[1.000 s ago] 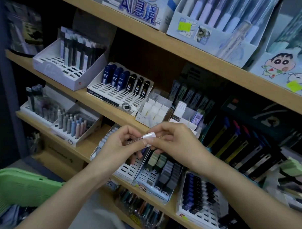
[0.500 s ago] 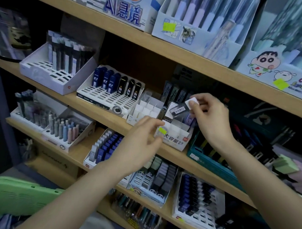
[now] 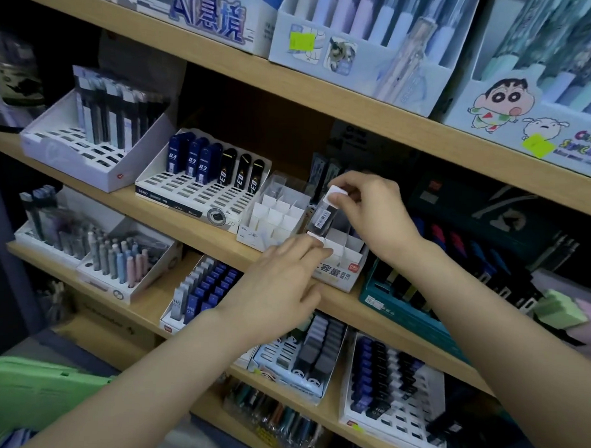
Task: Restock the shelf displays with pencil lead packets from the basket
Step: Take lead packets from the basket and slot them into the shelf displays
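Since half a second ago, my right hand [image 3: 371, 216] has brought the lead packet [image 3: 324, 216] lower and stood it more upright, and my left hand [image 3: 282, 287] has slid forward onto the white divided box [image 3: 344, 270].

Right hand: thumb and forefinger pinch the packet by its white cap [image 3: 336, 194]; the other fingers curl behind.

Lead packet: slim and dark with a pale label. It hangs below my right fingertips, slightly tilted, its lower end at the back-left cells of the white divided box. I cannot tell whether it touches the cell walls.

Left hand: palm down, fingers straight and held together, tips resting on the front rim of that box, just below and left of my right hand. It holds nothing.

White divided box: under my right hand. It has cardboard cells and printed characters with a red mark on its front face, partly covered by my left fingers.

Clear divided box [image 3: 271, 219]: just left of my right hand, beyond my left fingertips, with white dividers inside.

Slotted tray [image 3: 187, 200]: further left of both hands, with three blue packets and three black ones upright in its back row.

Teal crate [image 3: 395, 304]: below my right wrist, to the right of my left hand, with pens standing in it.

Basket [image 3: 30, 392]: green, down by my left forearm and well apart from both hands. Its contents are too blurred to list.
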